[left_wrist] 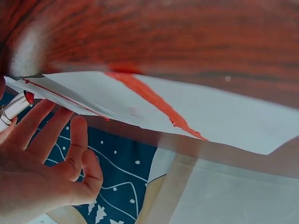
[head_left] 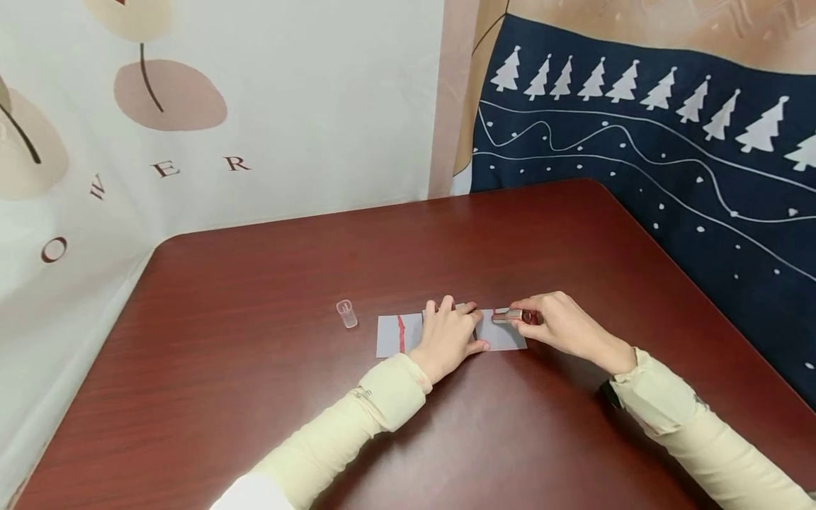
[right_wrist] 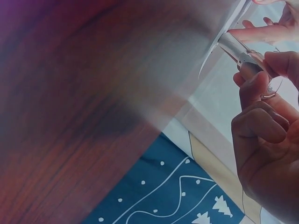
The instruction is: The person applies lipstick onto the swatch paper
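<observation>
Right hand [right_wrist: 268, 130]: pinches silver tube [right_wrist: 240, 52]
Left hand [right_wrist: 281, 31]: near tube tip
Table [right_wrist: 70, 140]: reddish, grained
Cloth [right_wrist: 161, 196]: blue, white trees

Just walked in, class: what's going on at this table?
A person's left hand rests on pale paper, while the right hand holds a lipstick at the paper's right part. A red stripe crosses the paper's left part. A clear cap lies apart on the table, left of the paper.

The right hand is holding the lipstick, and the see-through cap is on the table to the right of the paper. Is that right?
Not quite: the see-through cap is left of the paper, as the head view shows. The right hand does hold the lipstick.
</observation>
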The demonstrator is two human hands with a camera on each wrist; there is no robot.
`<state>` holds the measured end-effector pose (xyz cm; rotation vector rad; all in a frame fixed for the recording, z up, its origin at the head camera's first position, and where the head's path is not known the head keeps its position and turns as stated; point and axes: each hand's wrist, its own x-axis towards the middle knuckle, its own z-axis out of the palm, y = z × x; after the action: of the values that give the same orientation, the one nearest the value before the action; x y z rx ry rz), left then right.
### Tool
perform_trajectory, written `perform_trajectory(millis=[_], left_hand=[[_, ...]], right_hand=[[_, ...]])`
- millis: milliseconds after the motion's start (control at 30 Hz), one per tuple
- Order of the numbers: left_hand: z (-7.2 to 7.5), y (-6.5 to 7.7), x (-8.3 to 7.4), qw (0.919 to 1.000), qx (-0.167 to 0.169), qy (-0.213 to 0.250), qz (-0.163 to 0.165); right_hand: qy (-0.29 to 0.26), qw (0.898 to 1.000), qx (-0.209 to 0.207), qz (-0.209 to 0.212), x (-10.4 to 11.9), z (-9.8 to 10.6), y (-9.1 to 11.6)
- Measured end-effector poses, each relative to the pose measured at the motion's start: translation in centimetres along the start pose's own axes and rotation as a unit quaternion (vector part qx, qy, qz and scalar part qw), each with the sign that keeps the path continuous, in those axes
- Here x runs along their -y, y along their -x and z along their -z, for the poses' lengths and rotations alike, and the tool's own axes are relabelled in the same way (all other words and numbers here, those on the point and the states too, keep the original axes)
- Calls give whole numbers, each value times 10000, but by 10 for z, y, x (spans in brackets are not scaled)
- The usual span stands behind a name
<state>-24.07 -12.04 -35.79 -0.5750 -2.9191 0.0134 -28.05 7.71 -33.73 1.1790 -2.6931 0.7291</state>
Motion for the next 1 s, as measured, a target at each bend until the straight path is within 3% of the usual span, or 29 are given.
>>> perform_trajectory(millis=[200, 367, 1000], left_hand=[[4, 2, 7, 9997, 192, 74, 156], [5, 0, 8, 9998, 118, 104, 112], [2, -2, 3, 10000, 89, 10, -20]], right_hand=[[-35, 9999, 84, 107, 2, -2, -11], [86, 9999, 99, 87, 1, 0, -13], [92, 9999, 47, -29, -2, 1, -4]])
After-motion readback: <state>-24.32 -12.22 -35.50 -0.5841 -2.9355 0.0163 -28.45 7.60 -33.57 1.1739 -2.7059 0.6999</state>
